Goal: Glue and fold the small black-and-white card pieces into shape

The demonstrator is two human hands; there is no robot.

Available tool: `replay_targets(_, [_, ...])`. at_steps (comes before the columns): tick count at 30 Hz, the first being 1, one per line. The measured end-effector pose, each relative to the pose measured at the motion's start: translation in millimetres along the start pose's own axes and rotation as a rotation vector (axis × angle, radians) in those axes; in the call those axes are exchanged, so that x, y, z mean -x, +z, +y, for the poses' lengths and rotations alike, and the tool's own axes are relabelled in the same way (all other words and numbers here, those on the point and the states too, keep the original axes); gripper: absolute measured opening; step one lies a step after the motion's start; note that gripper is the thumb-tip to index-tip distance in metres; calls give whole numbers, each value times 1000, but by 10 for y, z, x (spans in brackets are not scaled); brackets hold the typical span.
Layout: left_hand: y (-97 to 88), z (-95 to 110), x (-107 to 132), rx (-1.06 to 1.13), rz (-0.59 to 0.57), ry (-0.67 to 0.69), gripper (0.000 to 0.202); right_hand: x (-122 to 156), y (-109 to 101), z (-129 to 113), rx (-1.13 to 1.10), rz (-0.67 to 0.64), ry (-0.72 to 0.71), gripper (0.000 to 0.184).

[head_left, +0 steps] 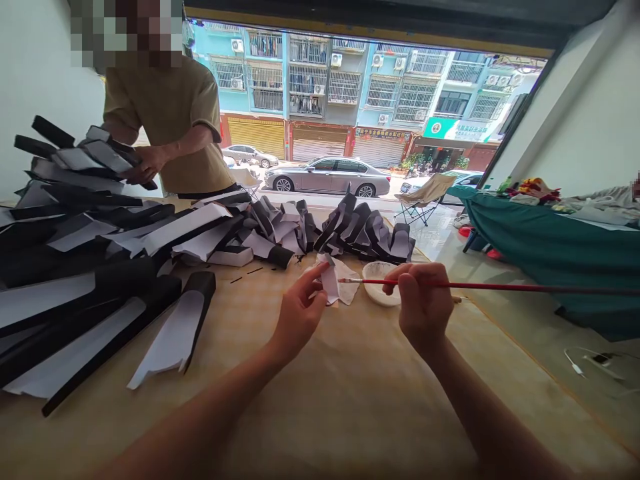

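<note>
My left hand (300, 310) pinches a small white paper piece (333, 283) and holds it upright over the tan table (350, 393). My right hand (423, 303) is closed round a long thin red brush (500, 287), whose tip touches the paper piece. A small white bowl (376, 279) sits just behind the brush tip, left of my right hand. More white scraps lie under the held piece.
Heaps of black-and-white folded card pieces (100, 267) cover the table's left and back (350, 233). A person in an olive shirt (170, 120) stands at the back left handling pieces. A green-covered table (555, 247) stands at the right; a folding chair (425, 197) is beyond.
</note>
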State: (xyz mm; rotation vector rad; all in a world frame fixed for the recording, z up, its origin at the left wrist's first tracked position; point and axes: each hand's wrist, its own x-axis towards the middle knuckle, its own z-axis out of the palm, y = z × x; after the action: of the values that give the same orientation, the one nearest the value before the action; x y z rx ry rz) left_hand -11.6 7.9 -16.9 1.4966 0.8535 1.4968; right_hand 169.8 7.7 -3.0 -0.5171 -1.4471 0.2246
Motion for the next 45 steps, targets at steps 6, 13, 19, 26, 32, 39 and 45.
replay_targets(6, [2,-10,2,19,-10,-27,47,48,69,-12,-48,-97,67,6])
replay_targets(13, [-10,-41,-1,18,-7,-12,47,10,30,-7,-7,4,23,9])
replay_targets(19, [-7,-4,5,14,-4,-8,47,40,47,-3,-2,-90,66,6])
replay_targets(26, [1,8,17,5,-5,-18,47,5,38,-6,-49,8,9,8])
replay_targets(32, [5,-5,22,11,-4,-28,47,38,48,10,-10,-62,71,5])
replay_targets(39, [-3,10,20,17,-11,-25,47,27,56,-12,-42,-46,52,8])
replay_targets(45, [1,10,10,7,-7,-15,47,-31,-2,18,8,57,17,12])
